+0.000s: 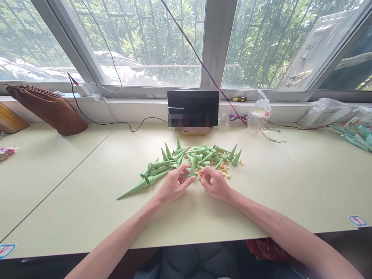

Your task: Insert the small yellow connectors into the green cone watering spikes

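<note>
Green tapered cone (pixel 193 166) upright beside jumbled cones (pixel 159 164) and small yellow pieces (pixel 223 168).

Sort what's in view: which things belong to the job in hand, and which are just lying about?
In the job, seemingly:
green cone in left hand
other cones
yellow pieces

Lying about:
screen
brown bag
cutter
bagged cup

Can't properly read anything here tbh; there's a sticker (pixel 7 251) at the near edge of the table (pixel 305 174), well left of the fingers (pixel 189 181), blue border and a pinkish-red squiggle; a second sticker (pixel 357 221) well right of the fingers, blue border again, red mark; reddish print on or in the plastic bag (pixel 258 120) beyond them to the right, too small; dark lettering on a crumpled packet (pixel 359 124) farther right, illegible.
</note>
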The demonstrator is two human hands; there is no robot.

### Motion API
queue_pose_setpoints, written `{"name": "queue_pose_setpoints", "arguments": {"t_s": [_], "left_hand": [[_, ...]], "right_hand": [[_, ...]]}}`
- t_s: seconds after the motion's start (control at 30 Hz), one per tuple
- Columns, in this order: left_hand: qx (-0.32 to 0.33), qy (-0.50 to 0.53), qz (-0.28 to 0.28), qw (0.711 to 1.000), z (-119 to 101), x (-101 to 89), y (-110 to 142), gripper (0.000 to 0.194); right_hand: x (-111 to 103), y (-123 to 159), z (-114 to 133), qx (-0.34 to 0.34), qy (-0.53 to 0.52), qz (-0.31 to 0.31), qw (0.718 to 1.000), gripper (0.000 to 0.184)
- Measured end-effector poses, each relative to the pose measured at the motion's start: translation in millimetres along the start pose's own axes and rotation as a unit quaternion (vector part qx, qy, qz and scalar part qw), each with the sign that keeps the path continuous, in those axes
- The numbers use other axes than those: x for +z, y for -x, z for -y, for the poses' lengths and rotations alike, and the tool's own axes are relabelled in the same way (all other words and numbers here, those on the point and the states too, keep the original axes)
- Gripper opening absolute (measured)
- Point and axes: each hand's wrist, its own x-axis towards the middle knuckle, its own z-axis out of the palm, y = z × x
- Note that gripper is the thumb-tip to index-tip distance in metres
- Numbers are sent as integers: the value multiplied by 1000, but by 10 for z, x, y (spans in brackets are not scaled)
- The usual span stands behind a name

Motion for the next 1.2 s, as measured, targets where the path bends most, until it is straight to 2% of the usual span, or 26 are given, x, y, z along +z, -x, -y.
{"name": "queue_pose_setpoints", "arguments": {"t_s": [1.2], "left_hand": [[35, -35, -4, 999, 62, 12, -1, 30]], "right_hand": [[-4, 15, -6, 22, -22, 27, 999, 7]]}}
